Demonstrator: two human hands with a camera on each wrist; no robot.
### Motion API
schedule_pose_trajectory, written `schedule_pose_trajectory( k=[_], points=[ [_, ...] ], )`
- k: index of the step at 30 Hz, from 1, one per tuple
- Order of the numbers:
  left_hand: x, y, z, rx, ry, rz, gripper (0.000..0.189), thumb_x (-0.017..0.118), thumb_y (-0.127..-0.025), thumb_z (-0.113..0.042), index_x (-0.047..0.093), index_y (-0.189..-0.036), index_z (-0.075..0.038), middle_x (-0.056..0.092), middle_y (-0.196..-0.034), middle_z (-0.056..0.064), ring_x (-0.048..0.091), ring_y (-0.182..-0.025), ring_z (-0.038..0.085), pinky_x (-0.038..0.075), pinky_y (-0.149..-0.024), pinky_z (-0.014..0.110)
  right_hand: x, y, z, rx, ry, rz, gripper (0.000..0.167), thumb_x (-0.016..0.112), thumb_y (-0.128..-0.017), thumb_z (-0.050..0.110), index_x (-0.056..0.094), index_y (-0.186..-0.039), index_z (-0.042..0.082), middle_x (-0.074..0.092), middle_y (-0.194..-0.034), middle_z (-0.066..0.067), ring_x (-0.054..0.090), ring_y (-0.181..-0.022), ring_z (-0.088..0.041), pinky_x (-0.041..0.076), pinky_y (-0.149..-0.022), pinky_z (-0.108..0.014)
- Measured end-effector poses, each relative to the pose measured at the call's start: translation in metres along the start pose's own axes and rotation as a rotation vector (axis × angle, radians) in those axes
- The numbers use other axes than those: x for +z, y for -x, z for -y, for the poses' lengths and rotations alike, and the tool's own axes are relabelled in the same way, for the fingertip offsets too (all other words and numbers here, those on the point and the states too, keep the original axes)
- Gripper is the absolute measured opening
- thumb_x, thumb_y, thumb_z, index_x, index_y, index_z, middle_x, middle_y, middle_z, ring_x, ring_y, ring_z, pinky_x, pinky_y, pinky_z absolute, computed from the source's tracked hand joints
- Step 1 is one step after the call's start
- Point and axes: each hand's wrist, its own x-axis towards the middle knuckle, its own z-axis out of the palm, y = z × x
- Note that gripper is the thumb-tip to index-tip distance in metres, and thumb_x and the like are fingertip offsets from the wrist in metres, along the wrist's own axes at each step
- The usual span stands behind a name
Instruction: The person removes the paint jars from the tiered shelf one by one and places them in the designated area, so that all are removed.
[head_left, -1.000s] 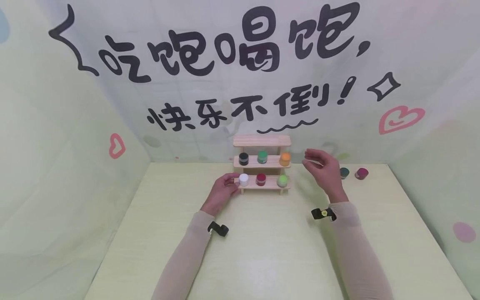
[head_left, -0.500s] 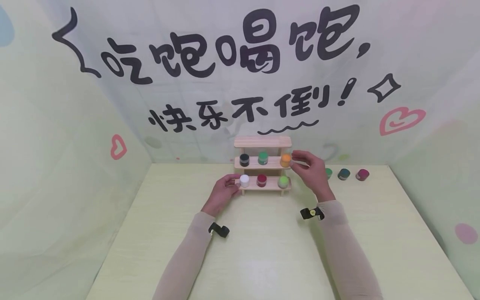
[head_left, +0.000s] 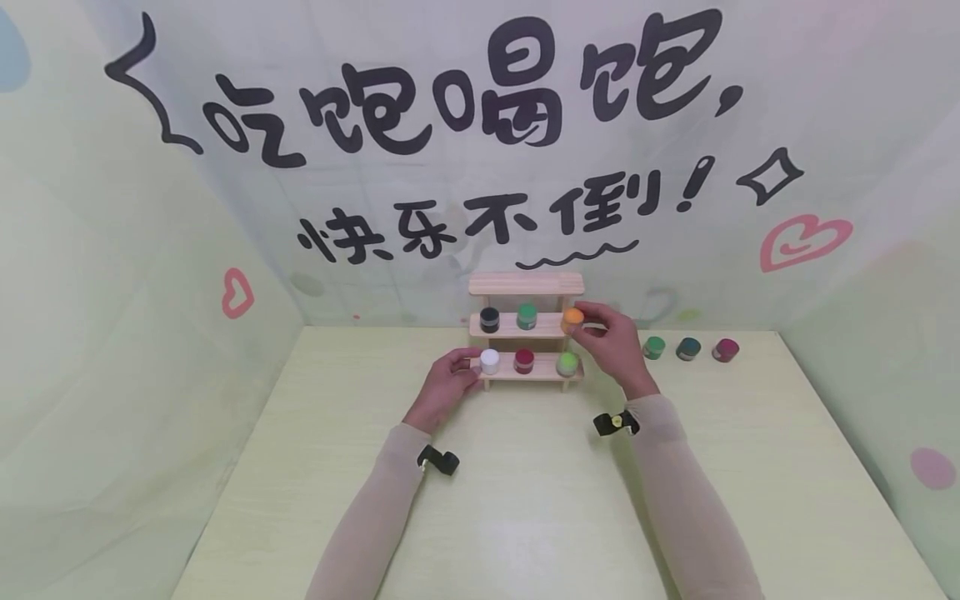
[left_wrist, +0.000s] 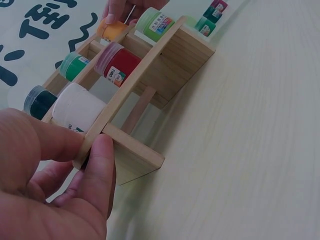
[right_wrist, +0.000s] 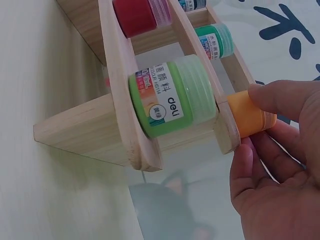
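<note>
A small three-tier wooden shelf (head_left: 525, 283) stands against the back cloth. My left hand (head_left: 446, 383) pinches the left end of its bottom tier, beside a white paint jar (left_wrist: 77, 107). At the right end of the middle tier, my right hand (head_left: 611, 346) holds an orange paint jar (right_wrist: 245, 112) between thumb and fingers. A black jar (head_left: 489, 319) and a green jar (head_left: 527, 316) share that tier. Below sit the white jar, a dark red jar (head_left: 523, 361) and a light green jar (right_wrist: 165, 97). The top tier holds nothing.
On the table to the right, a green jar (head_left: 654, 347), a dark teal jar (head_left: 688, 348) and a magenta jar (head_left: 725, 350) stand in a row. A printed cloth (head_left: 375, 192) with black lettering rises behind the table (head_left: 510, 517).
My right hand has moved left from beside the shelf and taken hold of the orange jar. The green jar on the table has come into view. My left hand has stayed on the shelf.
</note>
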Motion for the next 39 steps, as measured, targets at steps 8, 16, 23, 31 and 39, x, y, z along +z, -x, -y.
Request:
schedule_pose_trajectory(
  k=[8,16,23,31,39],
  points=[
    [0.001,0.001,-0.001,-0.001,-0.002,0.001,0.038,0.065,-0.100,-0.001,0.067,-0.137,-0.011,0.065,-0.117,0.013,0.066,-0.102,0.019,0.065,-0.091,0.025,-0.003,0.002,0.002,-0.010,0.027,0.003,0.054,0.082,-0.095,0.029,0.066,-0.142,0.010,0.068,-0.137,-0.017,0.067,-0.119,-0.034,0.055,-0.088,-0.006],
    [0.000,-0.001,0.001,-0.002,0.000,0.004,0.038,0.066,-0.100,-0.002,0.067,-0.137,-0.011,0.064,-0.115,0.012,0.066,-0.101,0.018,0.065,-0.090,0.024,-0.010,0.009,0.003,-0.059,0.018,-0.010,0.051,0.081,-0.095,0.025,0.066,-0.141,0.008,0.067,-0.138,-0.015,0.064,-0.124,-0.028,0.054,-0.093,-0.005],
    [-0.002,-0.001,0.002,0.013,-0.015,0.001,0.037,0.066,-0.100,-0.004,0.067,-0.136,-0.011,0.066,-0.115,0.013,0.067,-0.101,0.019,0.065,-0.089,0.024,-0.014,0.016,0.004,-0.090,0.026,0.004,0.050,0.080,-0.097,0.023,0.066,-0.141,0.005,0.066,-0.139,-0.014,0.063,-0.125,-0.028,0.056,-0.095,-0.007],
    [-0.001,-0.001,0.003,0.013,-0.014,0.003,0.038,0.066,-0.100,-0.002,0.066,-0.137,-0.011,0.065,-0.115,0.012,0.067,-0.101,0.019,0.065,-0.090,0.024,-0.023,0.026,-0.001,-0.129,0.028,0.006,0.047,0.079,-0.097,0.018,0.066,-0.140,0.004,0.067,-0.140,-0.016,0.064,-0.122,-0.012,0.057,-0.096,-0.009],
    [0.001,0.000,0.001,0.017,-0.017,-0.009,0.037,0.066,-0.100,-0.002,0.067,-0.136,-0.011,0.064,-0.115,0.012,0.066,-0.101,0.018,0.065,-0.090,0.024,-0.038,0.037,-0.009,-0.139,0.028,-0.022,0.046,0.081,-0.095,0.017,0.068,-0.136,0.001,0.068,-0.133,-0.020,0.062,-0.111,0.007,0.058,-0.092,-0.009]
  ],
)
